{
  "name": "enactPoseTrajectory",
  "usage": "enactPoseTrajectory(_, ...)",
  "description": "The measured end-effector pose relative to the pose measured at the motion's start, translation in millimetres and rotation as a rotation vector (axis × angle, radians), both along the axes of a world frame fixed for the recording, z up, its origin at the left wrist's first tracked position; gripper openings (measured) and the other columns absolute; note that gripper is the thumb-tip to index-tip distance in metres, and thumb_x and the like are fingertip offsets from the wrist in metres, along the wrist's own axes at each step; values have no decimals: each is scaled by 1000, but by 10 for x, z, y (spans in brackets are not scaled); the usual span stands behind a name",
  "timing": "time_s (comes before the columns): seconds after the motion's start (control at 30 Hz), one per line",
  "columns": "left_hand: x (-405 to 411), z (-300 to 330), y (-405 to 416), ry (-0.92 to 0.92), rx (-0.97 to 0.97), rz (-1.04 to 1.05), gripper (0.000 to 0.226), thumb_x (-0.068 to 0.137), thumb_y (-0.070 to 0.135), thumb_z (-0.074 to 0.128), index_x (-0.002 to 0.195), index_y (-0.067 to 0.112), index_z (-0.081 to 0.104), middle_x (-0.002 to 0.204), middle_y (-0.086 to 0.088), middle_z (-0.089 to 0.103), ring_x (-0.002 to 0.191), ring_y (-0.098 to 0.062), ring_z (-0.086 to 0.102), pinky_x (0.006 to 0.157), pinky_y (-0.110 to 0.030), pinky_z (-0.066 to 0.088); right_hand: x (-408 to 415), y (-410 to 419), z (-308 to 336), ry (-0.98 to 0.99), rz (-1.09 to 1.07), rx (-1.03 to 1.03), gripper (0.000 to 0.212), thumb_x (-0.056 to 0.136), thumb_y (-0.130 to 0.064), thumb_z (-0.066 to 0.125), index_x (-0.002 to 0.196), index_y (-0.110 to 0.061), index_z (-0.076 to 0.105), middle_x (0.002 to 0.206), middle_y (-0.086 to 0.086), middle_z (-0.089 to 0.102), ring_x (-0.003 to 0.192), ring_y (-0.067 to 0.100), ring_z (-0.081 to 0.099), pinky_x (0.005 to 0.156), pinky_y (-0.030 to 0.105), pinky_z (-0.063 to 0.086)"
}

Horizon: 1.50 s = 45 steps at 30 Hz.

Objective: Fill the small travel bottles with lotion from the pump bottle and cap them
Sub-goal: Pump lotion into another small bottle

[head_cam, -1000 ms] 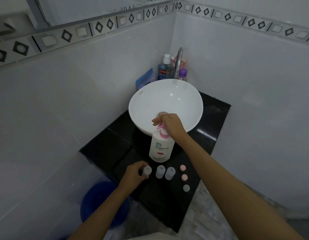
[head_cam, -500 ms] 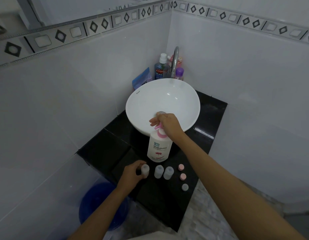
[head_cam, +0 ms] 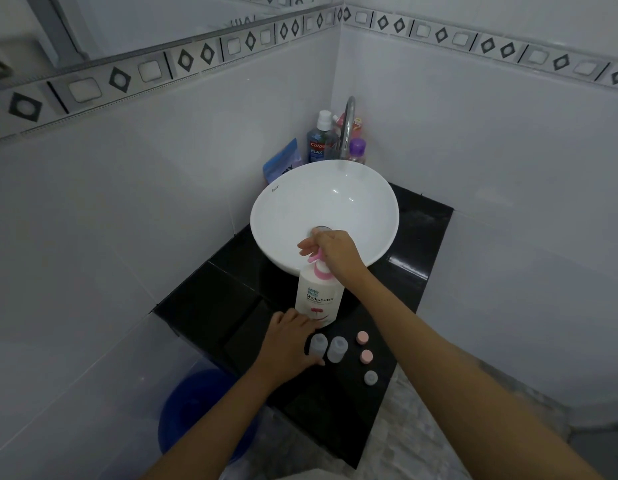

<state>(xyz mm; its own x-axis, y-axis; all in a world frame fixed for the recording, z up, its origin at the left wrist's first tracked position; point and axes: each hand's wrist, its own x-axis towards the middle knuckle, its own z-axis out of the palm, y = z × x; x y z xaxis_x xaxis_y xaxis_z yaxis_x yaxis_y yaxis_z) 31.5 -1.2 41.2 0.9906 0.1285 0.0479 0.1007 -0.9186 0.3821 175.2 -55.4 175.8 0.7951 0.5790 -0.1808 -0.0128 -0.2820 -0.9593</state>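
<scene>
The white pump bottle (head_cam: 319,299) with a pink pump stands on the black counter (head_cam: 228,306) in front of the basin. My right hand (head_cam: 335,252) is closed over the pump head. My left hand (head_cam: 288,342) lies at the bottle's base, fingers touching its label. It covers the leftmost small travel bottle, which is hidden under it. Two more clear travel bottles (head_cam: 318,344) (head_cam: 337,348) stand uncapped just right of that hand. Two pink caps (head_cam: 362,337) (head_cam: 366,356) and a grey cap (head_cam: 370,377) lie loose further right.
A white bowl basin (head_cam: 356,188) sits behind the pump bottle, with a tap (head_cam: 347,129), mouthwash (head_cam: 318,140) and other toiletries in the corner. White tiled walls close in on the left and right. A blue bucket (head_cam: 200,407) stands on the floor below the counter's left edge.
My left hand has slid up and right over the leftmost travel bottle, and its fingers now reach the pump bottle's base. My right hand stays on the pump head.
</scene>
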Motion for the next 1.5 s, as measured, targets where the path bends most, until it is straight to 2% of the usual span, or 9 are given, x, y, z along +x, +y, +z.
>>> enactPoseTrajectory(0.13, 34, 11, -40, 29, 36, 22, 52, 70, 52, 65, 115, 28, 59, 115, 10, 58, 113, -14, 45, 95, -30, 27, -12, -6, 9, -7, 1, -11, 38, 96, -16, 39, 86, 2, 71, 81, 15, 68, 47, -1, 59, 73, 26, 48)
enactPoseTrajectory(0.33, 19, 63, -56, -12, -42, 81, 32, 73, 42, 63, 101, 26, 60, 104, 10, 61, 104, -12, 49, 88, -27, 31, -4, 6, -15, -13, -1, -6, 39, 97, -18, 40, 84, 1, 71, 82, 15, 68, 50, 3, 60, 81, 35, 49)
enactPoseTrajectory(0.4, -17, 148, -75, -48, -172, 132, 32, 70, 40, 67, 98, 27, 58, 97, 14, 57, 99, -11, 51, 85, -24, 36, 5, 7, -28, -15, -1, -4, 39, 97, -18, 40, 84, 0, 71, 80, 15, 68, 50, 3, 61, 80, 34, 49)
enactPoseTrajectory(0.57, -110, 482, -30, -188, -722, 312, 32, 68, 33, 73, 93, 34, 53, 100, 16, 60, 97, 2, 57, 73, -14, 51, 3, 9, -35, -22, -5, 6, 38, 97, -18, 40, 84, 1, 71, 82, 17, 70, 54, 5, 63, 78, 32, 49)
enactPoseTrajectory(0.67, -72, 723, 86, -323, -852, 324, 28, 74, 23, 73, 96, 29, 56, 99, 14, 64, 97, 3, 60, 77, -8, 48, -9, 12, -20, -19, -4, 18, 39, 98, -17, 39, 89, 6, 70, 91, 25, 70, 59, 12, 61, 80, 33, 49)
enactPoseTrajectory(0.77, -18, 867, 194, -362, -829, 314, 31, 80, 20, 69, 108, 25, 57, 106, 9, 63, 99, -2, 60, 79, -14, 50, -18, 7, -12, -30, -6, 13, 40, 98, -18, 39, 91, 6, 70, 92, 25, 70, 61, 12, 61, 82, 33, 48)
enactPoseTrajectory(0.93, 20, 938, 240, -384, -741, 298, 33, 85, 24, 65, 116, 27, 55, 110, 9, 57, 101, 2, 56, 76, -13, 49, -12, 23, -36, -23, -32, 5, 39, 98, -17, 39, 89, 5, 71, 91, 22, 71, 83, 26, 63, 93, 44, 48)
enactPoseTrajectory(1.17, 34, 1013, 209, -443, -671, 249, 38, 87, 34, 60, 123, 25, 56, 107, 8, 58, 102, -3, 57, 79, -12, 48, 9, 19, -65, -28, -19, 10, 40, 98, -19, 39, 87, 1, 72, 87, 19, 71, 81, 22, 61, 88, 38, 47)
enactPoseTrajectory(1.5, 12, 1124, 209, -513, -882, 309, 25, 82, 23, 71, 106, 24, 64, 98, 13, 68, 93, 1, 62, 75, -10, 50, 33, 14, -93, -70, -17, -16, 43, 98, -25, 40, 83, -4, 75, 82, 7, 72, 89, 21, 65, 88, 29, 47)
